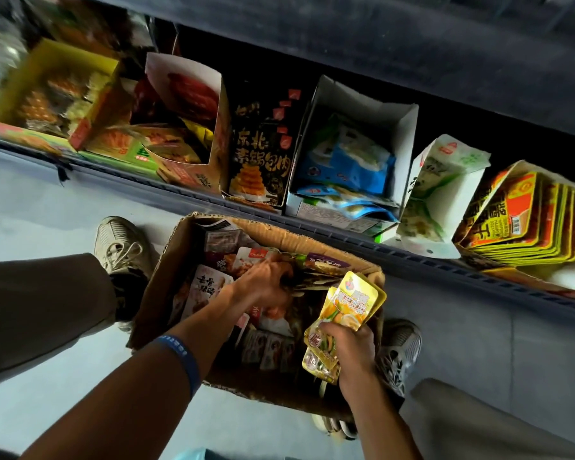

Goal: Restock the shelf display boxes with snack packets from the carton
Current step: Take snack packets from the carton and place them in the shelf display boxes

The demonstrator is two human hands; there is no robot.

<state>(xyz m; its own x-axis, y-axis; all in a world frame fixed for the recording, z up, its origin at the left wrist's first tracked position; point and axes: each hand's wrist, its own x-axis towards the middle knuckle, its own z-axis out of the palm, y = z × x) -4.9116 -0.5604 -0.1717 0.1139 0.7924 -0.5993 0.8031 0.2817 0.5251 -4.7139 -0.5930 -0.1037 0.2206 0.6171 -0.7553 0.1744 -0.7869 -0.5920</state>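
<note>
Brown cardboard carton (166,260) on the pale floor (47,200), flaps open, centre of view, between two grey mesh sneakers: one (122,242) at its 10 o'clock, one (397,353) at its 4 o'clock. Inside: mixed snack packets lying loose, white and maroon ones (210,287) toward the 9 o'clock side, a row of small pale packets (269,348) along the near wall.

Left hand (264,280) down in the carton, fingers curled into the packet pile; what they close on is hidden, cannot tell if anything is gripped. Blue wristband (183,360) on that forearm.

Right hand (349,346) at the carton's 4 o'clock corner, fingers wrapped round a fan of yellow snack packets (352,303), which stick up toward 12 o'clock.

Shelf edge (412,257) runs across at 12 to 3 o'clock of the carton. Display boxes on it, 10 to 2 o'clock: yellow box (90,66), red-and-white box (218,104), black box with gold lettering (263,151), white box of blue-white packets (405,131), white-green box (445,180), tilted stack of red-yellow packets (525,224).
</note>
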